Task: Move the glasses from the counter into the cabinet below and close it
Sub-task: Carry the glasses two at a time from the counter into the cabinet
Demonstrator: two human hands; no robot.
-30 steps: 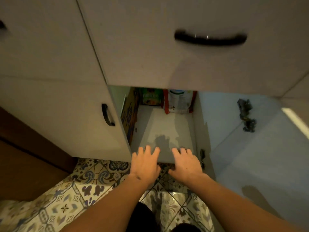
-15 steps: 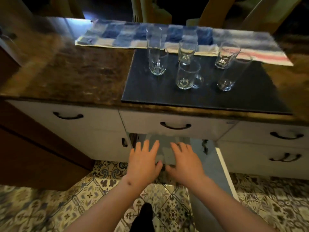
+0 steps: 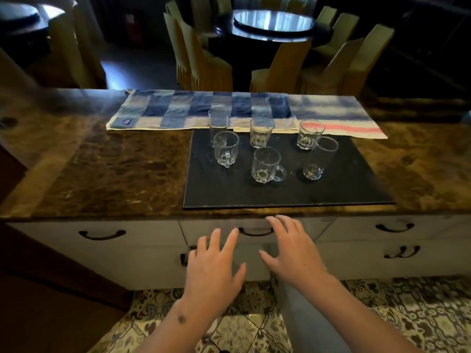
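Several clear glasses stand on a black mat (image 3: 280, 192) on the brown marble counter (image 3: 102, 169): a handled mug (image 3: 226, 148) at the left with a tall glass (image 3: 218, 122) behind it, a handled mug (image 3: 266, 165) in the middle, a short tumbler (image 3: 260, 132) behind, a tumbler (image 3: 309, 135) and a tall glass (image 3: 318, 159) at the right. My left hand (image 3: 214, 271) and my right hand (image 3: 293, 253) hover with spread fingers in front of the drawer, below the counter edge, holding nothing. The cabinet's open door (image 3: 305, 314) swings out beneath my right arm; the cabinet inside is hidden.
A blue checked towel (image 3: 178, 108) lies along the counter's back, under the mat's far edge. White drawers with black handles (image 3: 102, 235) run below the counter. Patterned tiles (image 3: 420, 314) cover the floor. Chairs (image 3: 204, 62) and a round table (image 3: 272, 21) stand beyond.
My view rose from inside the open cabinet to the countertop. Both hands lifted from the cabinet shelf edge up to drawer height, staying flat and empty.
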